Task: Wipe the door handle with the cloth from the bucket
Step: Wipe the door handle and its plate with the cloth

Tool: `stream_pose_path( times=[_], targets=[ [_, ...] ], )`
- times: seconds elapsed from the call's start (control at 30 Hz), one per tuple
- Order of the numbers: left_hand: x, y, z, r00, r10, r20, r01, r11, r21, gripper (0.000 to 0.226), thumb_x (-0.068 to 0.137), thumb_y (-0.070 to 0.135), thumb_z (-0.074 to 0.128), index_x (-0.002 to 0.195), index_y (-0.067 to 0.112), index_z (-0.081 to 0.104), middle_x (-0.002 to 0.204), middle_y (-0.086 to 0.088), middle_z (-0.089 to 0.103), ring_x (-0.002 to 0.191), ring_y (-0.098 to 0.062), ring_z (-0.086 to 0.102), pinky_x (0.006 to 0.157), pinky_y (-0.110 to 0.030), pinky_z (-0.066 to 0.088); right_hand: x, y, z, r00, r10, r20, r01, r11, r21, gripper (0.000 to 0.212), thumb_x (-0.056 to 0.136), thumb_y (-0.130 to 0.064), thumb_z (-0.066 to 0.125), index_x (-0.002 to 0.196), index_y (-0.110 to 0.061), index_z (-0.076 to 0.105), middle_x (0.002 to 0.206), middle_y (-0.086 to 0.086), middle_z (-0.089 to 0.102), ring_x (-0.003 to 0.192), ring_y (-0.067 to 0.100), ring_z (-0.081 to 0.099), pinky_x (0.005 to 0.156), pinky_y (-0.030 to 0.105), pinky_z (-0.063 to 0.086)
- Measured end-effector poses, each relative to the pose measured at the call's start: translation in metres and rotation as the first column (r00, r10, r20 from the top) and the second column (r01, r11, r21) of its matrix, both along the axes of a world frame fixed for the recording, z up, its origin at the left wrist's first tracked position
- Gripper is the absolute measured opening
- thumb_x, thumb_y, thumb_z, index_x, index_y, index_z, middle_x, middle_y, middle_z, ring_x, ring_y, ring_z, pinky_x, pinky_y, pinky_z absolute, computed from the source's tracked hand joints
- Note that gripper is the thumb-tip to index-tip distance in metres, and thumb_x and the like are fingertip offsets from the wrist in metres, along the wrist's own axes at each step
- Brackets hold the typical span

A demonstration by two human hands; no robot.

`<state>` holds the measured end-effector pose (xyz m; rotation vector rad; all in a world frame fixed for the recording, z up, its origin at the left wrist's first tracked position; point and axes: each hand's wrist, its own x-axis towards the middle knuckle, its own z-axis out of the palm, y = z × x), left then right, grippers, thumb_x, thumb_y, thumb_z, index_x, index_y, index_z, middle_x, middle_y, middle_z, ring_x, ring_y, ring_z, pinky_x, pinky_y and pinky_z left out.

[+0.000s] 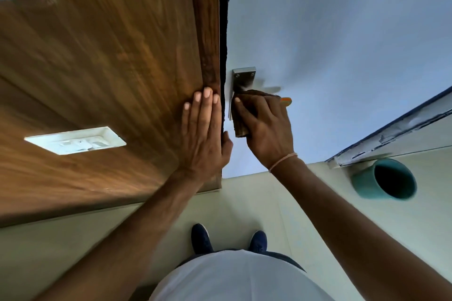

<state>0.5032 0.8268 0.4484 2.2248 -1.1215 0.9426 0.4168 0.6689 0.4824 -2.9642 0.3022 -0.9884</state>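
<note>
— How does the cloth (241,115) look?
— Brown, bunched on the metal door handle (242,78); your right hand (266,127) fingers clamp it.
— My left hand (203,134)?
— Flat on the wooden frame (208,32), fingers together.

Soft, even daylight fills the view; a pale glare streaks the wooden panel (97,61) toward ten o'clock; the lever of the door handle (243,80) smears with motion blur at centre; wide-angle distortion bends straight edges at the rim; the teal bucket (384,179) at four o'clock looks slightly soft.
</note>
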Motion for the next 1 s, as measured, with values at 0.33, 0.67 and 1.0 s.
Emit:
stream_pose_path(
  times=[0.33,0.67,1.0],
  targets=[
    [0.0,-0.004,0.01,0.998,0.037,0.056,-0.036,0.999,-0.018,0.1,0.084,0.014,0.077,0.165,-0.003,0.021,0.168,-0.024,0.03,0.165,-0.03,0.006,0.134,-0.053,0.018,-0.013,-0.025,-0.016,0.992,-0.115,0.046,0.112,0.992,0.054,0.048,0.091,-0.003,0.056,0.138,-0.009,0.068,0.144,0.008,0.066,0.135,0.04,0.056,0.108,0.048,0.041],
    [0.011,-0.008,0.007,0.99,0.035,0.138,-0.035,0.999,-0.002,0.106,0.085,0.013,0.075,0.168,0.003,0.011,0.168,-0.023,0.025,0.166,-0.029,0.004,0.135,-0.049,0.016,-0.015,-0.039,-0.012,0.991,-0.134,-0.011,0.134,0.991,0.018,0.051,0.089,-0.003,0.061,0.139,-0.012,0.067,0.139,0.007,0.069,0.132,0.039,0.059,0.113,0.049,0.042],
    [0.017,-0.006,0.003,0.971,0.075,0.227,-0.09,0.994,0.059,0.099,0.091,0.022,0.072,0.168,0.002,0.014,0.179,-0.011,-0.004,0.166,-0.03,0.003,0.136,-0.048,0.011,-0.019,-0.044,-0.012,0.978,-0.208,-0.028,0.209,0.975,0.073,0.055,0.083,-0.003,0.058,0.137,-0.01,0.068,0.14,0.008,0.069,0.137,0.039,0.057,0.117,0.051,0.04]
  ],
)
